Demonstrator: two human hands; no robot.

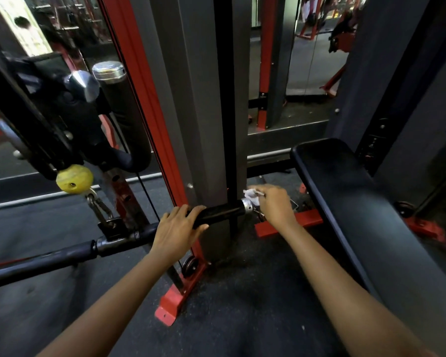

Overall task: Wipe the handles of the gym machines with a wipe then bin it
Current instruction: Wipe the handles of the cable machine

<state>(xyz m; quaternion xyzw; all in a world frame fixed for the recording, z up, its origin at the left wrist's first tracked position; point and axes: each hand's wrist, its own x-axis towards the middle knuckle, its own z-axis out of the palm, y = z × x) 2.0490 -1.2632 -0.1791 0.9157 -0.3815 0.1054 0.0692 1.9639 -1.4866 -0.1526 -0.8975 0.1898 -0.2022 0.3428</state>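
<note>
One black foam-covered handle [218, 212] is under way: the left hand [177, 229] curls around its near end to steady it, while the right hand [274, 203] pinches a crumpled white wipe [250, 195] against the chrome cap at its far end. Judging from this, wiping is mid-course at best, since the long bar grip [52, 258] and the upright padded handle [119, 99] on the left show no contact. No bin is in view, so disposal remains.
</note>
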